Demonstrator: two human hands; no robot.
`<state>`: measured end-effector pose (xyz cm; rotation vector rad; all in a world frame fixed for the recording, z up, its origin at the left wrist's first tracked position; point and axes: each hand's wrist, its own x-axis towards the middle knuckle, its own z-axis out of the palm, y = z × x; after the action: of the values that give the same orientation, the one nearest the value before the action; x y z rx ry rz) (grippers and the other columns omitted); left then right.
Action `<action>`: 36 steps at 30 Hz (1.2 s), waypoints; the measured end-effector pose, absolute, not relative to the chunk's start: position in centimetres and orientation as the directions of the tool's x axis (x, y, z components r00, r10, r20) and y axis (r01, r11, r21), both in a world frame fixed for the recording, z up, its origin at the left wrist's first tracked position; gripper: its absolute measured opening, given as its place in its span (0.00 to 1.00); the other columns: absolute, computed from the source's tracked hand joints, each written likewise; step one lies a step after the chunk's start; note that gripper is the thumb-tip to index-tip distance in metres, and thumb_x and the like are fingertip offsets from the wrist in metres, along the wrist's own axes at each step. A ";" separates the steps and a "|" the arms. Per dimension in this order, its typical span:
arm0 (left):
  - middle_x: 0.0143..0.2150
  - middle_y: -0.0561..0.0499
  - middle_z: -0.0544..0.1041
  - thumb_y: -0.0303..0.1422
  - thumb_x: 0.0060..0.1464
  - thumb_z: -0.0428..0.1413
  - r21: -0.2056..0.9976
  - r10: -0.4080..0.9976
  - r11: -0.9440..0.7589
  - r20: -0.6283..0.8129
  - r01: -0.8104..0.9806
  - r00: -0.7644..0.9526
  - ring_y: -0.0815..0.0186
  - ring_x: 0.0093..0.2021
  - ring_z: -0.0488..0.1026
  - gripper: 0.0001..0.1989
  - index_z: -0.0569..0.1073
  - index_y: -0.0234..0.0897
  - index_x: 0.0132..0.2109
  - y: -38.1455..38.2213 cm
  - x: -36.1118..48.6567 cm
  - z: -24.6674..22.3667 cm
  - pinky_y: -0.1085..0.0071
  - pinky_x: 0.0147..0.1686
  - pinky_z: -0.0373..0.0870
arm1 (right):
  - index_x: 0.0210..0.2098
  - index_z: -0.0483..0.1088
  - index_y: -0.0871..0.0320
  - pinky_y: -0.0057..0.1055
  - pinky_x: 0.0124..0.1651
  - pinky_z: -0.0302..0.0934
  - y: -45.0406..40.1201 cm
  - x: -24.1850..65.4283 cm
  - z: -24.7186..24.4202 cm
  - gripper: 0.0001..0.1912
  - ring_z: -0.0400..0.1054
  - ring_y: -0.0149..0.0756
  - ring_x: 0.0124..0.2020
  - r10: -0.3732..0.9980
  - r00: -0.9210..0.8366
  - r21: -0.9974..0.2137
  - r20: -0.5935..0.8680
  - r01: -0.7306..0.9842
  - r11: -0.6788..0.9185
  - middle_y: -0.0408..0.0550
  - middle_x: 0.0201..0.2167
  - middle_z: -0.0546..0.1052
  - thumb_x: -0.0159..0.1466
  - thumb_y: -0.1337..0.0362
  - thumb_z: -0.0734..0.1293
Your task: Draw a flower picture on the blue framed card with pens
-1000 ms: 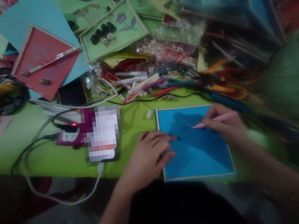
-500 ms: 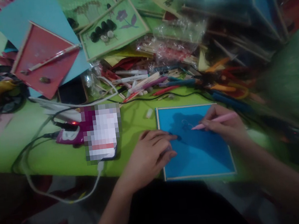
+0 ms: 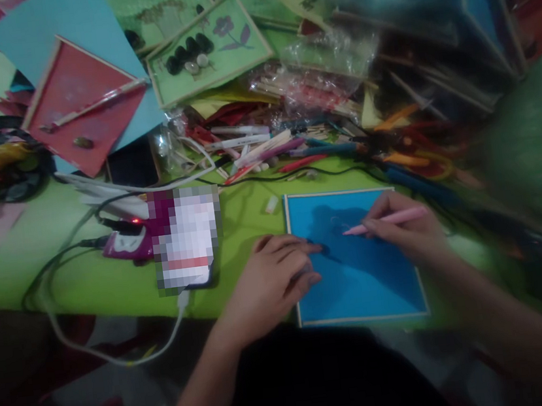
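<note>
A blue board [image 3: 361,291] edged with thin pale wooden strips lies flat at the front of the table. My right hand [image 3: 397,224] pinches a pink pen [image 3: 404,215], its tip at the board's surface beside a faint curved line in the upper middle. My left hand [image 3: 280,277] rests over the board's left edge, fingers loosely spread and the index finger stretched onto the blue. It holds nothing. Shadows of the hands darken much of the board. Just beyond its upper left corner lies a small white piece [image 3: 272,205], possibly an eraser or cap.
A phone [image 3: 186,239] with a blurred screen and cable lies left, against a purple power bank-like box [image 3: 128,243]. Markers and sticks [image 3: 264,151] heap behind the board. Framed green [image 3: 249,28] and red [image 3: 87,113] boards lie farther back; a green rounded object [image 3: 533,131] stands right.
The pen tip has shifted slightly left over the blue board. My left hand stays in place. The background has moved a little with the camera.
</note>
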<state>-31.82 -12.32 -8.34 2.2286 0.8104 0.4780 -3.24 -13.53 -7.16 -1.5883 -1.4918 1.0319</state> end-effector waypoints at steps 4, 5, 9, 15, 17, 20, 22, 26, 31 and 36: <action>0.63 0.52 0.81 0.41 0.75 0.51 0.729 0.671 -0.549 0.092 0.409 0.736 0.56 0.63 0.73 0.12 0.71 0.41 0.41 -12.3 -31.9 -8.4 0.52 0.61 0.60 | 0.29 0.73 0.55 0.30 0.31 0.60 -13.6 -3.2 -7.0 0.11 0.69 0.32 0.27 0.996 0.005 -0.902 -0.093 0.422 -0.087 0.42 0.25 0.77 0.65 0.58 0.74; 0.63 0.52 0.81 0.41 0.75 0.51 0.729 0.670 -0.548 0.089 0.410 0.737 0.56 0.63 0.73 0.12 0.71 0.41 0.41 -12.3 -31.9 -8.4 0.52 0.61 0.60 | 0.29 0.73 0.55 0.29 0.30 0.60 -13.6 -3.1 -7.1 0.11 0.69 0.32 0.27 0.995 0.006 -0.905 -0.096 0.417 -0.090 0.42 0.25 0.77 0.65 0.58 0.74; 0.62 0.51 0.81 0.40 0.74 0.51 0.727 0.671 -0.548 0.088 0.413 0.736 0.57 0.63 0.73 0.12 0.72 0.41 0.42 -12.4 -31.9 -8.3 0.52 0.62 0.59 | 0.29 0.73 0.55 0.29 0.30 0.60 -13.6 -3.0 -7.4 0.10 0.69 0.33 0.27 0.995 0.022 -0.914 -0.094 0.395 -0.095 0.42 0.24 0.76 0.64 0.60 0.74; 0.62 0.53 0.81 0.39 0.74 0.52 0.730 0.675 -0.542 0.083 0.416 0.733 0.57 0.63 0.73 0.11 0.72 0.41 0.40 -12.4 -31.9 -8.2 0.52 0.62 0.60 | 0.28 0.73 0.56 0.28 0.29 0.59 -13.6 -3.0 -7.4 0.09 0.69 0.32 0.26 0.995 0.017 -0.928 -0.096 0.360 -0.095 0.41 0.24 0.76 0.62 0.61 0.75; 0.61 0.53 0.81 0.39 0.74 0.52 0.727 0.676 -0.543 0.082 0.420 0.732 0.57 0.63 0.73 0.11 0.72 0.41 0.41 -12.4 -32.0 -8.3 0.53 0.62 0.61 | 0.28 0.74 0.56 0.28 0.30 0.59 -13.6 -3.0 -7.4 0.09 0.69 0.32 0.27 0.996 0.014 -0.932 -0.091 0.351 -0.090 0.41 0.24 0.76 0.62 0.62 0.74; 0.62 0.52 0.81 0.39 0.74 0.52 0.724 0.675 -0.547 0.083 0.421 0.733 0.56 0.63 0.73 0.11 0.72 0.41 0.41 -12.4 -32.0 -8.3 0.53 0.62 0.60 | 0.27 0.74 0.55 0.28 0.30 0.60 -13.6 -3.0 -7.4 0.09 0.69 0.32 0.27 0.997 0.009 -0.935 -0.082 0.347 -0.080 0.41 0.24 0.75 0.61 0.61 0.75; 0.62 0.52 0.81 0.39 0.74 0.52 0.723 0.673 -0.550 0.087 0.418 0.734 0.56 0.63 0.73 0.11 0.72 0.41 0.41 -12.4 -31.9 -8.4 0.52 0.62 0.60 | 0.27 0.74 0.55 0.28 0.30 0.60 -13.6 -3.0 -7.5 0.10 0.69 0.33 0.27 0.997 0.008 -0.938 -0.078 0.337 -0.076 0.41 0.24 0.75 0.61 0.61 0.75; 0.62 0.51 0.81 0.39 0.74 0.52 0.728 0.674 -0.547 0.088 0.414 0.734 0.56 0.63 0.73 0.11 0.72 0.41 0.41 -12.3 -31.9 -8.4 0.52 0.62 0.60 | 0.26 0.74 0.55 0.28 0.31 0.63 -13.6 -3.1 -7.4 0.09 0.70 0.33 0.28 0.996 0.015 -0.941 -0.091 0.327 -0.091 0.41 0.24 0.75 0.60 0.62 0.75; 0.62 0.51 0.81 0.39 0.74 0.52 0.730 0.675 -0.545 0.089 0.414 0.732 0.56 0.63 0.73 0.11 0.72 0.41 0.41 -12.3 -31.9 -8.3 0.52 0.62 0.60 | 0.26 0.74 0.54 0.29 0.32 0.67 -13.6 -3.4 -7.1 0.09 0.73 0.35 0.28 0.992 0.024 -0.935 -0.124 0.331 -0.125 0.41 0.24 0.76 0.59 0.60 0.75; 0.62 0.52 0.81 0.39 0.74 0.53 0.739 0.676 -0.538 0.090 0.406 0.732 0.57 0.63 0.73 0.10 0.71 0.41 0.41 -12.3 -31.9 -8.2 0.52 0.62 0.60 | 0.25 0.73 0.52 0.32 0.31 0.68 -13.8 -3.4 -6.9 0.12 0.72 0.36 0.28 0.987 0.029 -0.918 -0.157 0.365 -0.157 0.42 0.24 0.75 0.58 0.56 0.77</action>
<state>-31.87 -12.32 -8.24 2.2065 0.8123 0.4790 -3.38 -13.75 -6.94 -1.6080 -1.4018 1.1274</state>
